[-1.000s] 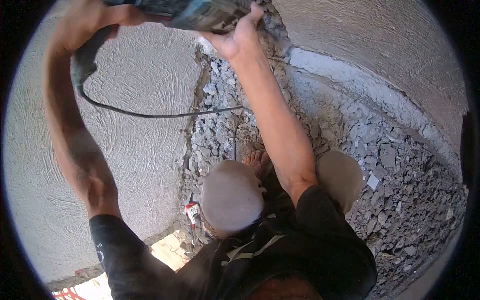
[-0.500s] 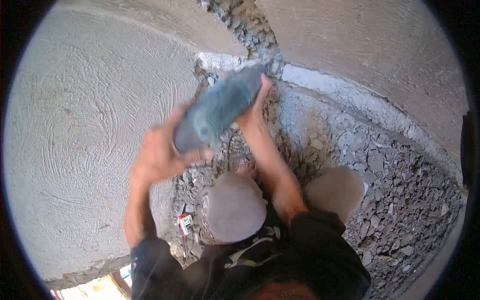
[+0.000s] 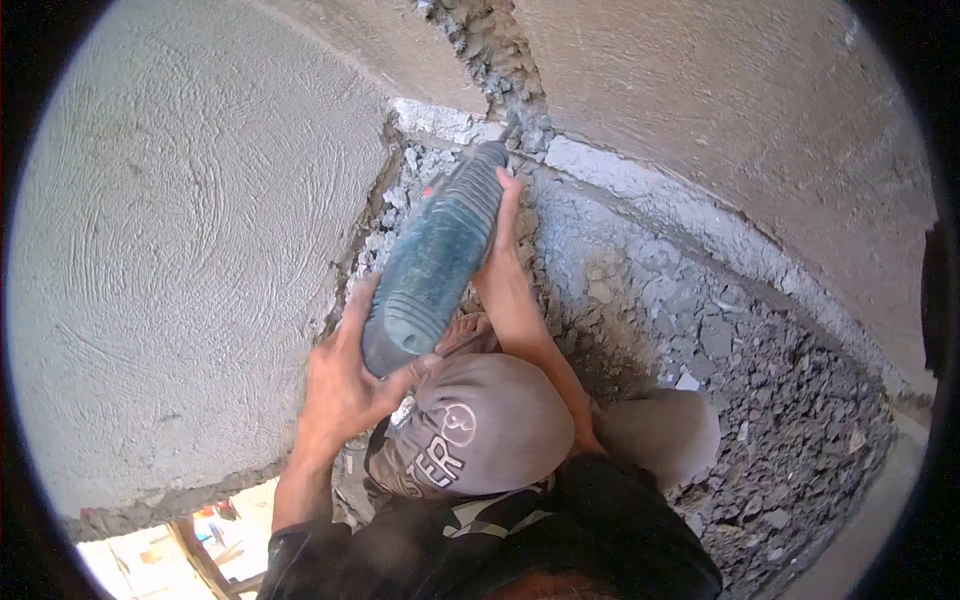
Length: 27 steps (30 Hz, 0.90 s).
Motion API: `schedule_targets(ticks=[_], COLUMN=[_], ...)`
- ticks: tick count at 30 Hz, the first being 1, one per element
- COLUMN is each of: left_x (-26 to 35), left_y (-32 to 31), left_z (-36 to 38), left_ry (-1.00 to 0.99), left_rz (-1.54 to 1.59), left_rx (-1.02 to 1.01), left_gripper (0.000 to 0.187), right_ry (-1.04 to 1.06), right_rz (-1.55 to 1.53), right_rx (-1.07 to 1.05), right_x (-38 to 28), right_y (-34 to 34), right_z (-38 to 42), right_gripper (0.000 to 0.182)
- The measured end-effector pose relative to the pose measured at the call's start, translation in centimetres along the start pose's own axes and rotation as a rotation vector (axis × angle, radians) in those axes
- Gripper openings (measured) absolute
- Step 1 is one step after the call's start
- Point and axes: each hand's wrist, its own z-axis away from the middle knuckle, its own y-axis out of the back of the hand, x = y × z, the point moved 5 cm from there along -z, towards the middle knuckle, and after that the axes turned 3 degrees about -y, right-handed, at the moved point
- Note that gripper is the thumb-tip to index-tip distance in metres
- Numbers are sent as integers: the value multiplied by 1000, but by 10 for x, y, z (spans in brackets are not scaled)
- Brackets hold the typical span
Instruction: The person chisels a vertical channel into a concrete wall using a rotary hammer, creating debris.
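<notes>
A dusty green power tool [image 3: 435, 255], like a demolition hammer, slants up across the middle. Its dark bit points into the broken base of a vertical channel [image 3: 500, 60] in the wall, where the tip is hard to make out. My left hand [image 3: 350, 375] is wrapped round the dark rear end of the tool. Near the front, my right hand [image 3: 500, 245] holds the ribbed housing from the right side, its thumb upward along the edge.
Rough grey plaster [image 3: 190, 260] spreads over the left. Broken rubble [image 3: 800, 390] covers the ground at right, below a whitish ledge [image 3: 650, 180]. My knees in greyish trousers [image 3: 510, 400] are below the tool. Wooden pieces [image 3: 195, 555] show at the lower left.
The tool and both hands have shifted; its rear end and my left hand are lower, and it points more steeply upward. The red-and-white object by my knee is no longer visible.
</notes>
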Motion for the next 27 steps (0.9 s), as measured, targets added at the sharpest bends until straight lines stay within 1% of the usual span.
schedule_targets(ticks=[1, 2, 3, 4, 5, 6, 8, 10, 11, 12, 14, 15, 16, 17, 18, 19, 21, 22, 24, 25, 26, 27], left_x=[4, 7, 11, 9, 10, 9, 6, 11, 8, 4, -3, -9, -13, -18, -22, -21, -23, -23, -22, -22, -24, -28], left_y=[-5, -10, -15, -19, -25, -32, -44, -52, -56, -59, -65, -67, -66, -64, -62, -57, -52, -51, -51, -52, -51, -49], left_z=[-1, -1, 0, 1, 2, 4, 8, 7, 8, 8, 0, 1, 3, 1, -4, -8, -14, -15, -17, -19, -20, -21], left_ry=[-6, -11, -159, -148, -163, -179, -177, -288, -272, -275, -300, -203, -187, -207, -232, -267, -279, -288, -318, -352, -358, -351], left_rz=[-25, -51, -122, -123, -173, -223, -225, -364, -356, -359, -367, -293, -280, -319, -364, -370, -393, -404, -425, -457, -441, -416], left_rx=[-39, -79, -16, -14, -41, -74, -83, -94, -103, -78, -22, 0, -18, -54, -76, -98, -112, -138, -155, -171, -174, -176], left_gripper=[96, 97, 99, 99, 99, 100, 102, 98, 98, 92, 83, 80, 80, 90, 101, 105, 107, 108, 105, 101, 101, 96], right_ry=[25, 6, -30, -60, -91, -95, -49, -44, -36, -47, -8, -14, 68, 155, 243, 335, 428, 237, 50, -14, -77, -69], right_rz=[99, 108, 70, 29, 92, 89, 83, 36, -19, -19, -45, -47, 36, 129, 224, 310, 389, 177, -17, -93, -172, -164], right_rx=[40, 41, 51, 62, 63, 70, 101, 107, 96, 106, 27, 49, 31, -3, -53, -111, -166, -88, -5, -71, -133, -123], right_x=[-3, -3, -1, -1, -3, -2, -4, -2, 1, 5, 4, 8, 12, 12, 12, 13, 14, 18, 18, 15, 14, 12], right_y=[10, 18, 21, 25, 30, 28, 25, 41, 49, 56, 67, 74, 79, 79, 75, 69, 64, 73, 80, 76, 73, 77], right_z=[-4, -5, -4, -2, 2, 8, 21, 16, 14, 11, 1, 4, 10, 13, 10, 5, -6, -14, -26, -33, -36, -41], right_gripper=[77, 77, 77, 78, 80, 80, 82, 82, 83, 83, 66, 66, 56, 51, 51, 56, 66, 58, 58, 71, 96, 96])
